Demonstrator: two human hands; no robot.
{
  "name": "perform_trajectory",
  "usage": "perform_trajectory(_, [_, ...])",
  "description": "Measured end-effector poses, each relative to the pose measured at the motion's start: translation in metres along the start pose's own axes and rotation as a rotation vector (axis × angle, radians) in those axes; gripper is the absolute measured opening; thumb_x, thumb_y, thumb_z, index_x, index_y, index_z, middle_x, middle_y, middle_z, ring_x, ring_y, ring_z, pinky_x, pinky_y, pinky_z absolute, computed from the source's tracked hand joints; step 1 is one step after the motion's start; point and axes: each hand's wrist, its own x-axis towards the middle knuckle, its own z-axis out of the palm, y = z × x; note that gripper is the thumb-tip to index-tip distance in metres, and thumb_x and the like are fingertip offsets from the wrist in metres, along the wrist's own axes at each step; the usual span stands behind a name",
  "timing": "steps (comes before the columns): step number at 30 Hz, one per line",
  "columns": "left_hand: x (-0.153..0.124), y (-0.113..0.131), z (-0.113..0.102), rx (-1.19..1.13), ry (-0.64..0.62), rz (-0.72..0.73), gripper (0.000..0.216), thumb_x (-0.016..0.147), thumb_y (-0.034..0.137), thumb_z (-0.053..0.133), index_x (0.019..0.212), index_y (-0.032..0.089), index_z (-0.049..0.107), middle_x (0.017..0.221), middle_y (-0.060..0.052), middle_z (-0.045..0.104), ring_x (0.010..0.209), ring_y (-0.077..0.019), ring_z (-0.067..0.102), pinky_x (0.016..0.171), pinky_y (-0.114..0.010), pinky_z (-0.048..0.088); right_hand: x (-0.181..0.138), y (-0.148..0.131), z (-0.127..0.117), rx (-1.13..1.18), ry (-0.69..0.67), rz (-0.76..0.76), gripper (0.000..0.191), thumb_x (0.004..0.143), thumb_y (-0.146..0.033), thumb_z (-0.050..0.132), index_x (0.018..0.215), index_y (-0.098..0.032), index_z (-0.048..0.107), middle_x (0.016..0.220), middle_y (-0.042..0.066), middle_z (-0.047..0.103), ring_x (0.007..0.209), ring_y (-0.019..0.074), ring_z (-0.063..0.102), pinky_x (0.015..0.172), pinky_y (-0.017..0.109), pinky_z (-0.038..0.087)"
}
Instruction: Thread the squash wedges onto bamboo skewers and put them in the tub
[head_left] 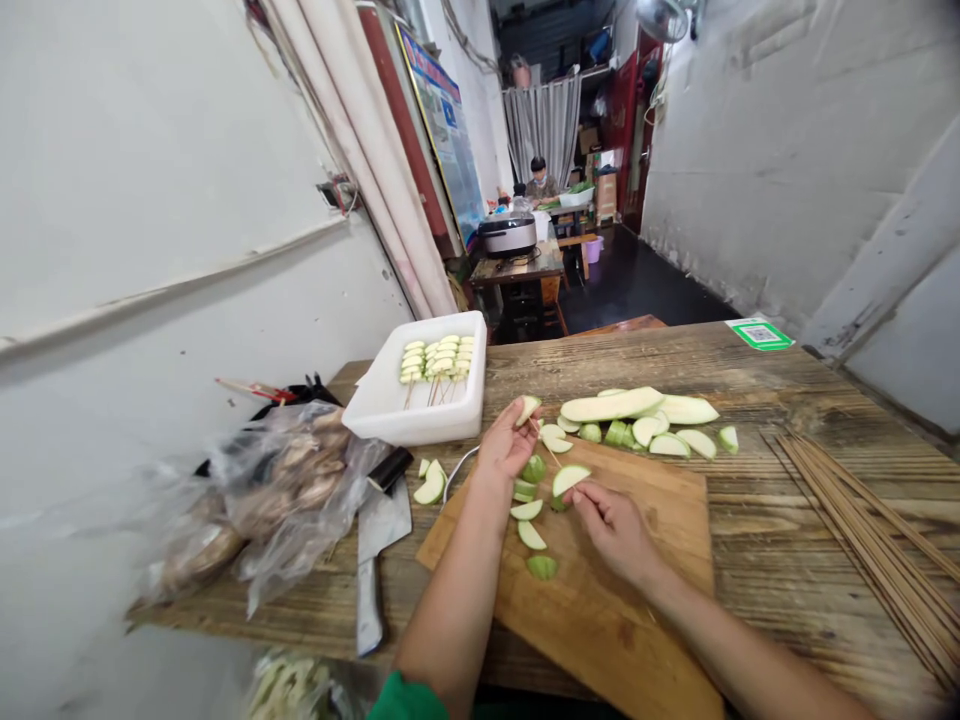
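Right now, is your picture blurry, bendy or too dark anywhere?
Head view: the slice at the right hand looks fairly clear; head view: the plastic bag looks smeary; head view: the sticks seem stretched near the edge; head view: the far floor is very dark.

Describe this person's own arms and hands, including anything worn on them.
Each grip is an ungloved hand: left hand, right hand. The left forearm and right forearm are bare, with nothing visibly worn on them. A green sleeve ends above the left forearm; none shows on the right.
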Motion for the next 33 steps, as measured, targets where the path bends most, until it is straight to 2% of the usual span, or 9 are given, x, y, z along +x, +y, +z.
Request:
perform_trajectory(2, [0.0004,-0.0006,-0.0002,0.000,0.036,0.006,0.009,0.073,0.011,0.060,0.081,0.011,0.056,0.070,-0.005,0.064,0.060,-0.0109,0.062,0.049,-0.016,0.049,-0.0006,0.0004,0.0006,0.001,-0.012,-0.007,0.025,0.084,-0.029,0.038,0.075,-0.017,0.058,0.066,0.002,0.059,0.062,0.0152,0.053,0.059,0.024,0.038])
perform_trajectory(6, [0.0017,-0.0021,0.0003,-0.008,0.081,0.026,0.004,0.074,0.009,0.058,0.077,0.009,0.056,0.074,-0.010,0.065,0.071,-0.0157,0.064,0.063,-0.024,0.053,-0.0013,0.0005,0.0011,-0.006,-0.014,-0.014,0.025,0.084,-0.028,0.038,0.074,-0.018,0.058,0.065,0.001,0.060,0.060,0.0148,0.053,0.057,0.023,0.039])
perform_trajectory(9, [0.0023,-0.0013,0.0006,-0.021,0.101,0.055,0.002,0.075,0.009,0.057,0.077,0.008,0.057,0.074,-0.011,0.066,0.074,-0.0171,0.065,0.067,-0.026,0.054,-0.0010,0.0014,0.0012,-0.016,-0.002,-0.012,0.025,0.083,-0.027,0.038,0.074,-0.017,0.059,0.065,0.002,0.061,0.061,0.0152,0.054,0.059,0.024,0.040])
perform_trajectory(18, [0.0033,-0.0015,-0.0010,0.023,0.104,0.092,0.002,0.074,0.008,0.057,0.076,0.008,0.057,0.073,-0.009,0.066,0.072,-0.0171,0.065,0.065,-0.027,0.055,0.0000,0.0023,0.0012,-0.018,-0.011,0.008,0.026,0.083,-0.027,0.038,0.073,-0.017,0.060,0.069,0.002,0.063,0.065,0.0163,0.056,0.062,0.025,0.040])
perform_trajectory(33, [0.0040,-0.0008,-0.0027,0.057,0.124,0.153,0.005,0.071,0.005,0.058,0.073,0.008,0.057,0.068,-0.006,0.064,0.064,-0.0153,0.064,0.062,-0.026,0.054,-0.0009,0.0000,0.0011,-0.048,-0.014,0.014,0.027,0.083,-0.028,0.038,0.075,-0.017,0.060,0.065,0.002,0.061,0.059,0.0147,0.053,0.055,0.023,0.038])
